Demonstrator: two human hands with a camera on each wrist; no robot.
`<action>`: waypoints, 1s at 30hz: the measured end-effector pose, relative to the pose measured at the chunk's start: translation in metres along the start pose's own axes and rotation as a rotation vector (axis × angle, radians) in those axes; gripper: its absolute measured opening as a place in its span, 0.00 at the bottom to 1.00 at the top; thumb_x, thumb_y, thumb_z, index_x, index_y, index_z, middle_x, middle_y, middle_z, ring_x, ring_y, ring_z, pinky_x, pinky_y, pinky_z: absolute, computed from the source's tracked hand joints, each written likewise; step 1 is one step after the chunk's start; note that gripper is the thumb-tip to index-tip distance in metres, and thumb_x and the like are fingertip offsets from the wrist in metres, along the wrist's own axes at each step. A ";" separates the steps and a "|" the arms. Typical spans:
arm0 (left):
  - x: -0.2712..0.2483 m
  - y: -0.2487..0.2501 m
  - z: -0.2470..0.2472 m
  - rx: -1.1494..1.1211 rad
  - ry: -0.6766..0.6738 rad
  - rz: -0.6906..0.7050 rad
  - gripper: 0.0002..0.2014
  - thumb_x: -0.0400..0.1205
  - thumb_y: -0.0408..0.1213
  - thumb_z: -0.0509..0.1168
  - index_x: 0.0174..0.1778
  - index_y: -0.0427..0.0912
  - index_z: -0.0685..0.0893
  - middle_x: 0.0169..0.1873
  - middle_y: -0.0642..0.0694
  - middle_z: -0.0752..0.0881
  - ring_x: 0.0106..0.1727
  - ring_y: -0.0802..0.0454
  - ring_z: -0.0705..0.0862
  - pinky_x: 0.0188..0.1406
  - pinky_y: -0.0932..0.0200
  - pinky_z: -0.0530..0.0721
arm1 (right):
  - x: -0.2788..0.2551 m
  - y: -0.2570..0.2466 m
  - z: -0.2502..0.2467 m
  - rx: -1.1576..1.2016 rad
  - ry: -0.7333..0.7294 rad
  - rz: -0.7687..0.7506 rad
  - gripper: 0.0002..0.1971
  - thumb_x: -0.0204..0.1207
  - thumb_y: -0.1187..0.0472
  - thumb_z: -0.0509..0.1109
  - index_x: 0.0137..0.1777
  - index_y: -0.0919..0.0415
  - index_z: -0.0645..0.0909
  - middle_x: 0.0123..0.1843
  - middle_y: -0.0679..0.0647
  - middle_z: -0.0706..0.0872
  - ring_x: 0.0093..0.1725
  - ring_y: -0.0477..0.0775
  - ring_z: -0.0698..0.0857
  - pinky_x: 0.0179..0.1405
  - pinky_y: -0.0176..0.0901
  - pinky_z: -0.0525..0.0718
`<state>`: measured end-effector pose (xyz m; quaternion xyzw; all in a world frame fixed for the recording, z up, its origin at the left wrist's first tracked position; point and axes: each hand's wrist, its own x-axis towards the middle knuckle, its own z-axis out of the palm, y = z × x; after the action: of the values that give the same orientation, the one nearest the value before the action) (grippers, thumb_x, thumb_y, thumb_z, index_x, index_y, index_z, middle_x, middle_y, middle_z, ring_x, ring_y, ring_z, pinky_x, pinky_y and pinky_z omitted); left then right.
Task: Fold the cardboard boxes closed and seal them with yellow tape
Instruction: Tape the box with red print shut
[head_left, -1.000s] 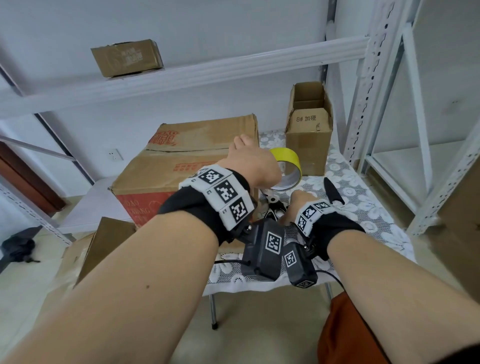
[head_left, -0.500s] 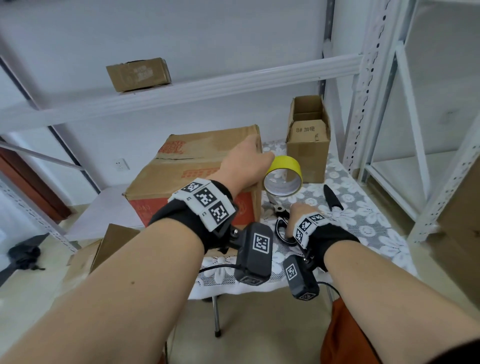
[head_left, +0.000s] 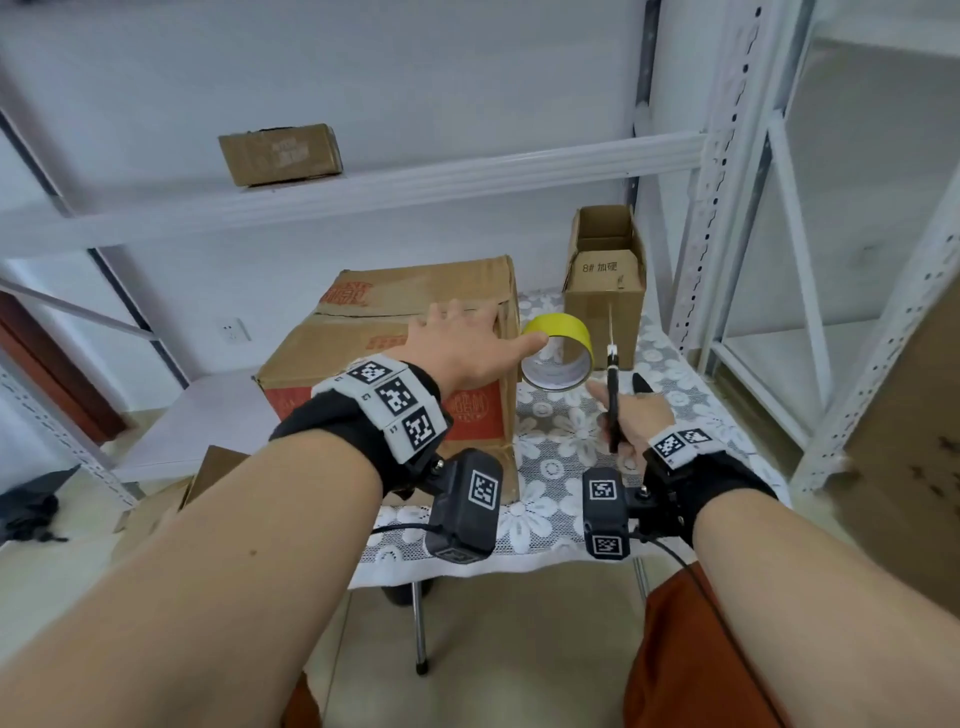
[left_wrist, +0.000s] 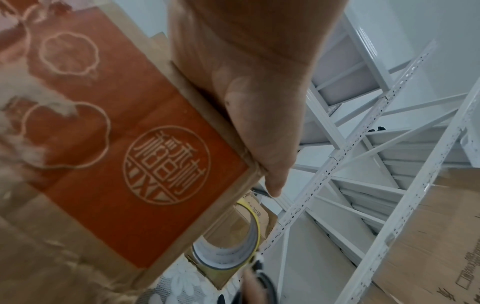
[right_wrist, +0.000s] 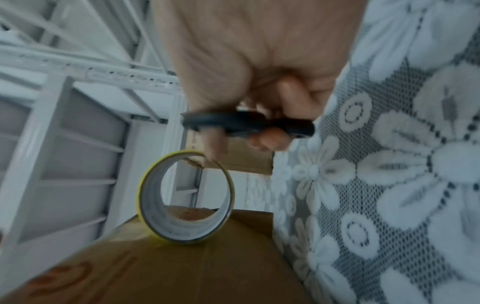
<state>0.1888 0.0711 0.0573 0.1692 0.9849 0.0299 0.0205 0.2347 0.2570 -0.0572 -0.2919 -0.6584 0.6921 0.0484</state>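
A large cardboard box (head_left: 363, 338) with red print stands on the lace-covered table (head_left: 550, 467). My left hand (head_left: 457, 340) lies flat on its top near the right edge. The thumb points at the yellow tape roll (head_left: 561, 332), which stands on edge beside the box. Whether the thumb touches the roll I cannot tell. My right hand (head_left: 631, 421) grips black scissors (head_left: 613, 395), blades pointing up, just right of the roll. The right wrist view shows my fingers through the scissors' handles (right_wrist: 246, 124), above the roll (right_wrist: 182, 232). A small open box (head_left: 605, 306) stands behind the roll.
A closed small box (head_left: 280, 153) sits on the upper shelf. White metal rack posts (head_left: 727, 208) rise right of the table. Flat cardboard (head_left: 213, 467) lies low at the left, and a big cardboard sheet (head_left: 909, 441) stands at the right. A black object (head_left: 641, 382) lies behind my right hand.
My right hand has lifted the scissors off the table and turned the blades upright. My left hand has spread out flat on the big box's top beside the roll.
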 end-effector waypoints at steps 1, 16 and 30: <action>0.000 0.000 0.000 -0.009 -0.012 -0.003 0.44 0.76 0.77 0.43 0.86 0.55 0.54 0.85 0.36 0.55 0.85 0.34 0.52 0.81 0.32 0.51 | -0.006 -0.004 -0.002 0.075 0.023 -0.057 0.20 0.73 0.53 0.76 0.30 0.62 0.72 0.25 0.61 0.75 0.11 0.50 0.71 0.09 0.29 0.60; -0.017 -0.011 0.005 -0.146 0.223 0.177 0.20 0.89 0.47 0.46 0.66 0.46 0.79 0.63 0.46 0.83 0.62 0.45 0.80 0.64 0.48 0.73 | -0.081 -0.043 0.010 -0.078 -0.635 0.056 0.39 0.71 0.25 0.58 0.49 0.68 0.77 0.33 0.62 0.80 0.32 0.60 0.83 0.24 0.41 0.82; -0.017 -0.004 0.005 -0.086 0.220 0.117 0.21 0.87 0.47 0.44 0.68 0.49 0.77 0.71 0.44 0.79 0.69 0.41 0.77 0.71 0.42 0.72 | -0.107 -0.032 -0.014 -0.169 -0.728 0.190 0.42 0.69 0.25 0.56 0.48 0.71 0.78 0.35 0.64 0.82 0.32 0.60 0.85 0.24 0.40 0.83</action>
<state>0.2032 0.0618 0.0527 0.2212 0.9674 0.0915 -0.0824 0.3195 0.2247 0.0099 -0.0898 -0.6572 0.6951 -0.2773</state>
